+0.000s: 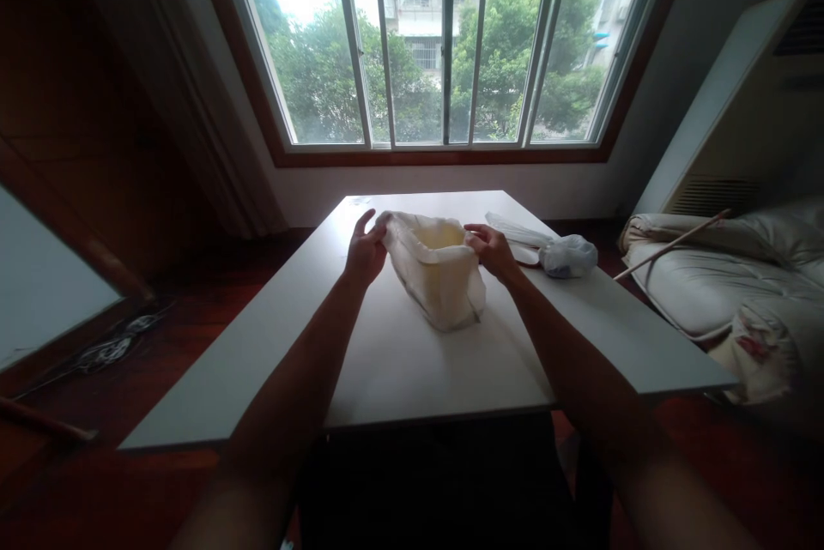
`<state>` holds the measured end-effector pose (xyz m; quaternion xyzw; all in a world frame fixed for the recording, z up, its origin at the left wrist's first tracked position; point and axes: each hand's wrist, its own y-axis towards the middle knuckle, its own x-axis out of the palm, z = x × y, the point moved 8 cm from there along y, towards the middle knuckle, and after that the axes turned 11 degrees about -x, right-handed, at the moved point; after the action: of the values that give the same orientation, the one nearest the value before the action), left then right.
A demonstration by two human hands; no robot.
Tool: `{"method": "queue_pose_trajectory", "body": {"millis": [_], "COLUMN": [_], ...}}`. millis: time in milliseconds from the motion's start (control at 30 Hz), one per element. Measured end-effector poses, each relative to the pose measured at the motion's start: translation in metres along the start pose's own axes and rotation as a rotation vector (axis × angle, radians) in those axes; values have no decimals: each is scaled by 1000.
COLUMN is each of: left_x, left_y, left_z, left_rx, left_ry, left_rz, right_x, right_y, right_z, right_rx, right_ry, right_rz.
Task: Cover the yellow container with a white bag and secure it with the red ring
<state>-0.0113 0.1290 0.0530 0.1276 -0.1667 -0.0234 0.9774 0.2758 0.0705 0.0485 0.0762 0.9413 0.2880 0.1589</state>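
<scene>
A pale yellowish bin point(441, 234) stands on the white table, with a thin translucent plastic bag point(438, 288) around its outside and over its rim. My left hand point(366, 251) pinches the bag at the upper left, thumb and fingers on its edge. At the right side of the rim, my right hand point(490, 250) grips the bag's edge between thumb and fingers. The bag hangs loosely down the bin's sides, and the bin's inside shows only in part.
On the white table point(289, 361), to the right of the bin, lies a bunched plastic bag point(570, 256) beside flat plastic material point(518, 232). A padded seat point(695, 275) with a stick point(669, 248) is beyond the table's right side. Cables point(112, 348) lie on the floor at left.
</scene>
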Motion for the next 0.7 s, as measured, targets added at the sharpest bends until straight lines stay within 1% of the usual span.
{"method": "queue_pose_trajectory", "body": {"millis": [33,100,167,200,267,333,400,433,500,567,633,700], "left_x": [-6,-18,-28,-31,-34,-33,-24,-16,3,20,32,40], "left_y": [2,3,-1,-4,-10,-14,-19,-22,-31,-41,-50,-58], "left_z": [-8,-30,-49,-55,-56,-44,-25,-16,-9,-14,-26,-38], "left_rx": [-30,-139,-249,-280,-277,-212,-76,-6,78,76,56,49], "left_ry": [39,204,397,465,530,570,566,548,502,480,467,432], "left_rz": [25,55,44,30,18,48,57,29,-87,-204,-284,-353], "right_x": [0,-1,-1,-2,-2,-2,-2,-2,3,12,22,29], "right_y": [0,0,0,0,0,0,-2,-3,-6,-11,-19,-25], "right_z": [0,0,-1,-2,-5,-8,-8,-7,-4,-2,-2,0], "right_rx": [-3,-12,-21,-28,-45,-64,-66,-60,-45,-47,-73,-110], "right_ry": [1,4,-3,-11,-36,-67,-90,-89,-45,46,149,202], "right_rz": [1,3,9,15,32,42,27,2,-105,-278,-445,-542]}}
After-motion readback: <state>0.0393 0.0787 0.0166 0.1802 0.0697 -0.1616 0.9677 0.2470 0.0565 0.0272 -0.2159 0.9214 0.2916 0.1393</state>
